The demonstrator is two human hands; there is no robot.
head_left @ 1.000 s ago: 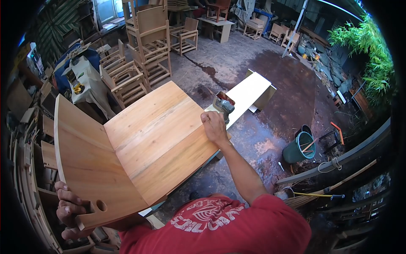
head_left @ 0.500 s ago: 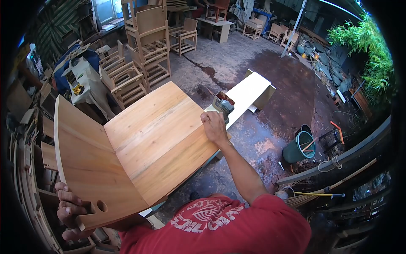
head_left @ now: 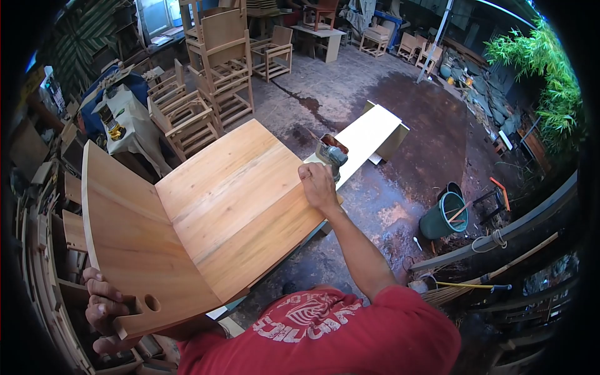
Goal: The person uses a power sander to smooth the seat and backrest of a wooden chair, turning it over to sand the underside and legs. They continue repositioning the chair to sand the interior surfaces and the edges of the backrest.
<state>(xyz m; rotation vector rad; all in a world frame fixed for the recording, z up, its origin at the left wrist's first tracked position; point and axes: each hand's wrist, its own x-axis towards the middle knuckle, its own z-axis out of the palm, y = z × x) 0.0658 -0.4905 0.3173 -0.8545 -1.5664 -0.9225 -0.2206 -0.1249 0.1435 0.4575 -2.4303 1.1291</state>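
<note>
A large wooden workpiece fills the near left: a broad flat panel (head_left: 244, 206) of pale and orange boards meets a second, slightly curved panel (head_left: 128, 231) at an angle. Two round holes show near the curved panel's lower corner. My left hand (head_left: 105, 310) is closed around that corner, its fingers wrapped over the edge. At the right edge of the flat panel, my right hand (head_left: 319, 187) is closed with fingers curled at the edge; its fingertips are hidden. Just beyond it, an open container (head_left: 332, 153) with reddish-brown contents stands on a long pale board (head_left: 369, 131).
Wooden chair frames (head_left: 222, 75) are stacked behind the panels. A cloth-covered table (head_left: 128, 128) holds a yellow-labelled can. To the right stand a green bucket (head_left: 440, 219) with sticks in it, a broom (head_left: 465, 290) and a grey rail (head_left: 500, 232). Stains darken the concrete floor (head_left: 431, 112).
</note>
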